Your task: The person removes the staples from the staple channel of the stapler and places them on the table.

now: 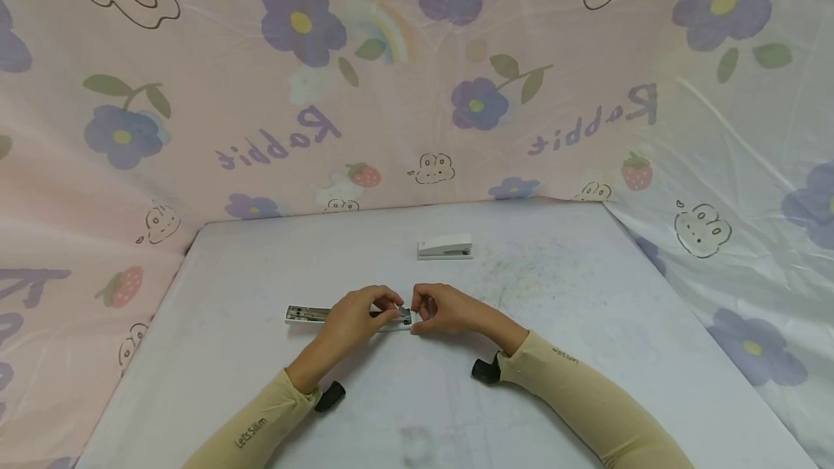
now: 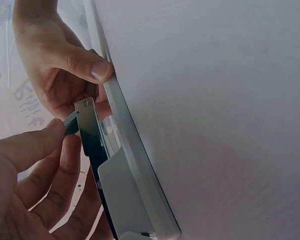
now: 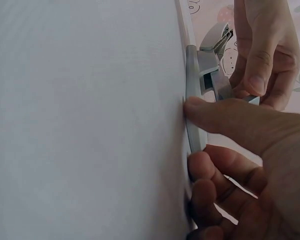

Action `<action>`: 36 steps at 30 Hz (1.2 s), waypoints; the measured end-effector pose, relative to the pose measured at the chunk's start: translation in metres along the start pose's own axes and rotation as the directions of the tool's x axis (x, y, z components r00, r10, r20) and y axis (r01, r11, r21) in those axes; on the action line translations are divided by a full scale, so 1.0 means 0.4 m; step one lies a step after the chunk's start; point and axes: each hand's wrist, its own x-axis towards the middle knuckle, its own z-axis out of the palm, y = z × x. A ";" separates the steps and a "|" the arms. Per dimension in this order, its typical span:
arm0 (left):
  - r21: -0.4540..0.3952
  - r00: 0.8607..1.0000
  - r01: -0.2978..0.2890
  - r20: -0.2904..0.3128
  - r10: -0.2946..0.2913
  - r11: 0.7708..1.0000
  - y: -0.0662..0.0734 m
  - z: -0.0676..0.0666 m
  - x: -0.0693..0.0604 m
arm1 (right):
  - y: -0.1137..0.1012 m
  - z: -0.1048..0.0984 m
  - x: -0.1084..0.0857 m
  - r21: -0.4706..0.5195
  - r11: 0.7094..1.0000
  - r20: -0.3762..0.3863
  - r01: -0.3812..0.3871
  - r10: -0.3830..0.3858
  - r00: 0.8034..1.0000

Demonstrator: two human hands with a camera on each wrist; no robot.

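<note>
A white stapler lies swung open on the table, its long metal magazine showing. My left hand reaches over it from the left. Between thumb and fingers, this hand pinches a short grey metal piece, apparently a strip of staples, beside the magazine's end. My right hand grips the right end of the stapler's base, thumb on one side and curled fingers at the other. In the head view, the fingers partly hide the strip and the middle of the stapler.
A second white stapler, closed, stands behind the hands on the white table. A patterned cloth hangs along the back and sides. Black wrist cameras stick out from both sleeves near the tabletop.
</note>
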 end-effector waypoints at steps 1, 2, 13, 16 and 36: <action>0.005 1.000 -0.004 0.001 0.004 1.000 0.000 0.000 -0.001 | 0.001 0.000 0.000 0.003 1.000 0.000 0.001 -0.001 1.000; 0.008 1.000 -0.009 0.002 0.009 1.000 0.001 -0.001 -0.001 | 0.001 0.001 0.000 0.004 1.000 0.001 0.001 -0.001 1.000; 0.036 1.000 0.004 -0.020 -0.004 0.999 0.009 -0.026 -0.011 | 0.003 0.000 0.002 0.011 1.000 0.007 -0.002 0.001 1.000; 0.034 1.000 -0.003 -0.015 0.004 0.999 0.015 -0.035 -0.018 | 0.010 0.003 0.003 0.017 1.000 0.005 0.007 -0.007 1.000; 0.031 0.995 -0.036 0.089 0.033 0.999 0.013 -0.052 -0.093 | 0.010 0.005 0.002 0.024 1.000 -0.004 0.007 -0.007 1.000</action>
